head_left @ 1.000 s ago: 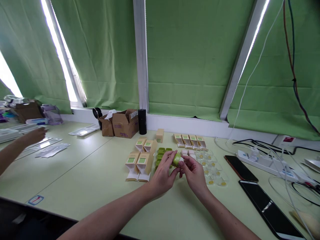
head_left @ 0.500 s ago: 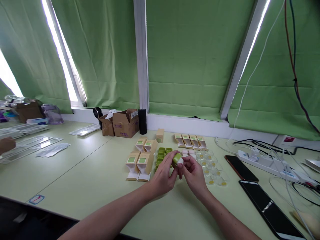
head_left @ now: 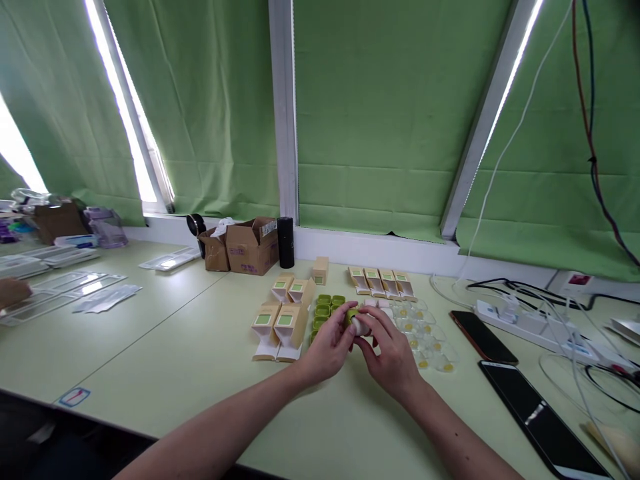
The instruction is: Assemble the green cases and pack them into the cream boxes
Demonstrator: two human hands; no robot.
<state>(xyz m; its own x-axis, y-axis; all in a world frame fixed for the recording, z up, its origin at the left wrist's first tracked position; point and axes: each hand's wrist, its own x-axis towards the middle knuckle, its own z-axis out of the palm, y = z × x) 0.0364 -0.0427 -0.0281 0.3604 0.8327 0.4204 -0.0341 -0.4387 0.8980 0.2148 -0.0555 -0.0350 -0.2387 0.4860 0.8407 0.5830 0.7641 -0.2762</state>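
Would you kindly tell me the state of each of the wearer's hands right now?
Left hand: closed, holding a small green-and-white item.
Right hand: closed on the same item.

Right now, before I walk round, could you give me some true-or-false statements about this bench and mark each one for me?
1. The left hand touches a small green-and-white item. True.
2. The right hand is well away from that item. False: the right hand is touching it too.
3. A black cylinder is beside an open cardboard box. True.
4. The black cylinder lies on its side. False: it stands upright.
5. The green containers sit to the left of the clear pieces with yellow spots. True.
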